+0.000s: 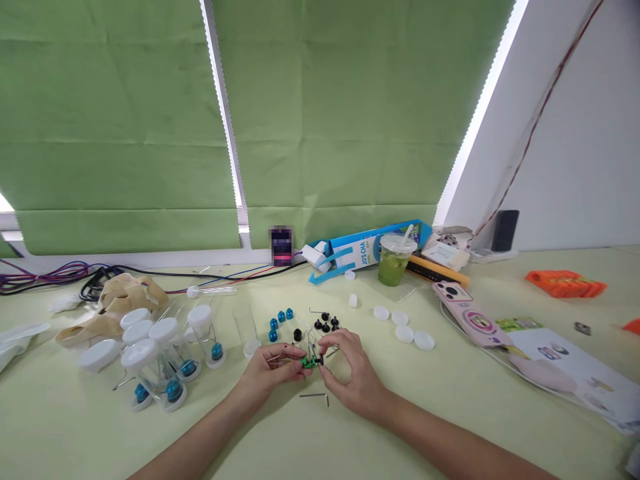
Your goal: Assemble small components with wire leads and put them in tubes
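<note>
My left hand (270, 369) and my right hand (350, 373) meet over the pale green table. Between their fingertips sits a small green part (311, 361) with black pieces and thin metal pins. Both hands pinch it, the left from the left side, the right from the right. A small metal hex key (315, 397) lies on the table just in front of the hands. Behind them lie loose blue caps (281, 321) and black screws (325, 325).
Several clear tubes with white lids (160, 360) stand at the left, some holding blue parts. White lids (405, 328) lie to the right, with a pink phone (470, 313) and printed sheets (565, 360). At the back stand a green drink cup (395, 260), a blue carton (360, 252) and cables (60, 275). An orange object (565, 283) lies far right.
</note>
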Tool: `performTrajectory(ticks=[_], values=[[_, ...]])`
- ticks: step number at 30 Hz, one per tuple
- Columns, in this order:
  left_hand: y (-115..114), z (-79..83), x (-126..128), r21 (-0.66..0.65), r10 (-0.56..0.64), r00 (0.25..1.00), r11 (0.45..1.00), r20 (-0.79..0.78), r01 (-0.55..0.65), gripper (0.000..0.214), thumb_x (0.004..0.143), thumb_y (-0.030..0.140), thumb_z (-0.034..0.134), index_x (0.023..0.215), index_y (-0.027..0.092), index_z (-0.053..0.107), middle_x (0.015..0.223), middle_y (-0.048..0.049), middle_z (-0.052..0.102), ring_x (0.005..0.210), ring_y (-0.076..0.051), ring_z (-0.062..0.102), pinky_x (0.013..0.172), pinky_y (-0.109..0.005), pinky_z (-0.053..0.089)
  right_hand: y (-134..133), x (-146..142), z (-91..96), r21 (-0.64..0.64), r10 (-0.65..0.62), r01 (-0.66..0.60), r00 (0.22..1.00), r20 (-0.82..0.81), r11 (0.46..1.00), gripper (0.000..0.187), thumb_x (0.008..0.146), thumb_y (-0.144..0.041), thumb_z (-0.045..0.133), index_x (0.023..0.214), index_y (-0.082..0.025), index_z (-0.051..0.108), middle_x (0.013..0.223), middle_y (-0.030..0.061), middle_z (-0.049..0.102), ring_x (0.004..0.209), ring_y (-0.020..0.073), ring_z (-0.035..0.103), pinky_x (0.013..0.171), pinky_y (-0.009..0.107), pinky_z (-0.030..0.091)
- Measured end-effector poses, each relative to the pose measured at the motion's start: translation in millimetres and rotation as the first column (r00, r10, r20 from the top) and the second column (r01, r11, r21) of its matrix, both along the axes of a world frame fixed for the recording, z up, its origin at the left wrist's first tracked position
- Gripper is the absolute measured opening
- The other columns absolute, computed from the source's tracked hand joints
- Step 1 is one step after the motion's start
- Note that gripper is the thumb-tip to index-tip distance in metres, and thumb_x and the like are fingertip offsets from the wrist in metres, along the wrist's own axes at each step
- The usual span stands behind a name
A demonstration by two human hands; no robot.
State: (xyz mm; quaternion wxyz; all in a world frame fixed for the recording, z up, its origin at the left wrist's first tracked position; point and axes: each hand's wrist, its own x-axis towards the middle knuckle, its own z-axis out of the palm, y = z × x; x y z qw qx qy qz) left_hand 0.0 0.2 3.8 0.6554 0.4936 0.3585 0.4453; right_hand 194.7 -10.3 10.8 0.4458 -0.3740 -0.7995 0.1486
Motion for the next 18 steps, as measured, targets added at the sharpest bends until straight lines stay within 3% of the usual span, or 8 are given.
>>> performTrajectory(ticks=[18], values=[[2.2, -3.4, -0.6, -0.008, -0.008, 1.0, 1.0, 0.021, 0.008, 0.02, 0.067, 0.022, 0.07, 0.083, 0.011, 0.067, 0.085, -0.0101, 0.07, 0.078, -0.024, 0.066, 0.078, -0.037, 0.049, 1.1, 0.5, -1.7, -0.041, -0.005, 0.006, 1.0, 0.025, 0.999, 0.025, 0.075, -0.01, 0.051, 0.097, -0.022, 0.048, 0.088, 0.0021, 0.054, 0.089, 0.0183, 0.048, 0.082, 0.034, 0.037]])
